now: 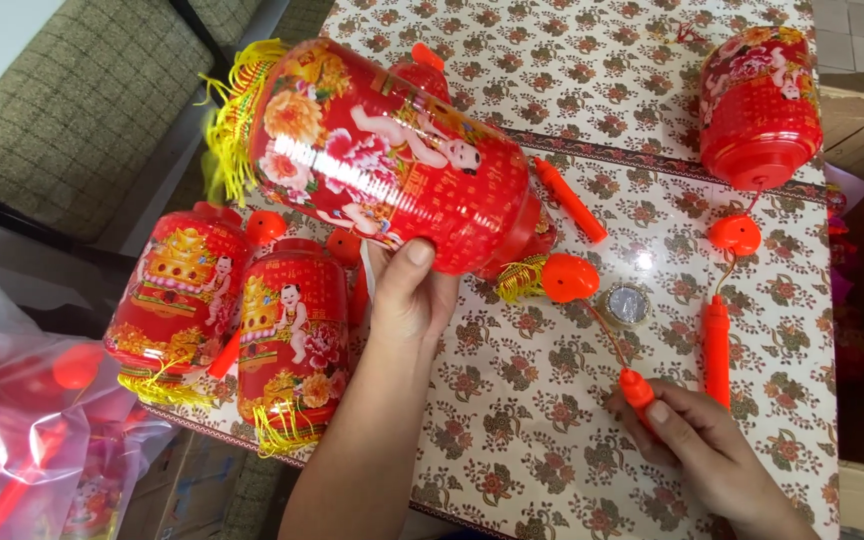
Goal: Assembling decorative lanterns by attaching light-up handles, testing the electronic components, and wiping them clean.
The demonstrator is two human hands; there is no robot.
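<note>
Red plastic printed lantern with yellow tassel fringe (392, 160) is held up above the floral patterned tablecloth (532, 400), tilted on its side, fringe end toward upper left. It is gripped from below by the left hand (410, 295), thumb pressed on the lantern's lower wall, other fingers hidden behind it. A thin cord runs from the lantern's base past a small red plastic heart-shaped piece (569, 277) down to a short red plastic stick handle (640, 392), which is pinched by the right hand (697, 440), fingers closed around it at the lower right of the table.

Two more red printed lanterns (237, 320) are lying side by side at the left table edge, just beside the left forearm. A fourth red lantern (760, 105) is lying at upper right, with its own red heart piece and stick below it. A small round silver disc (627, 303) is seen between the two hands. A clear plastic bag (22, 440) sits at lower left.
</note>
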